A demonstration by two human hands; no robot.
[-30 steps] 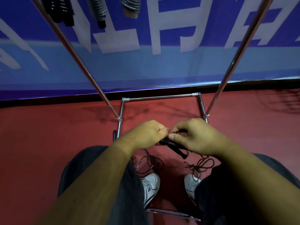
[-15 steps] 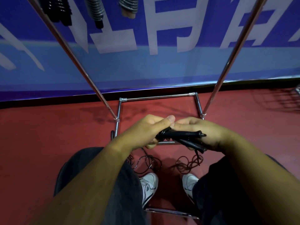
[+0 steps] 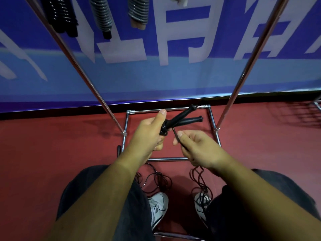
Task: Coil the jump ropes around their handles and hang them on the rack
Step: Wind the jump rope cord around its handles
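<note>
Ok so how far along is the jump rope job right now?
Done: three coiled ropes hang between the rack poles. In hand: left hand grips both black handles, right hand pinches the cord. Left: loose cord by the shoes to wrap, then hanging.

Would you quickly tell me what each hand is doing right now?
Left hand: grips both black handles.
Right hand: pinches the rope.

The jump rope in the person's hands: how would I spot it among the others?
Look between the chrome rack's slanted poles, near its floor frame. The left hand grips two black handles splayed in a V; unlike the coiled ropes hanging above, their cord trails loose below.
</note>
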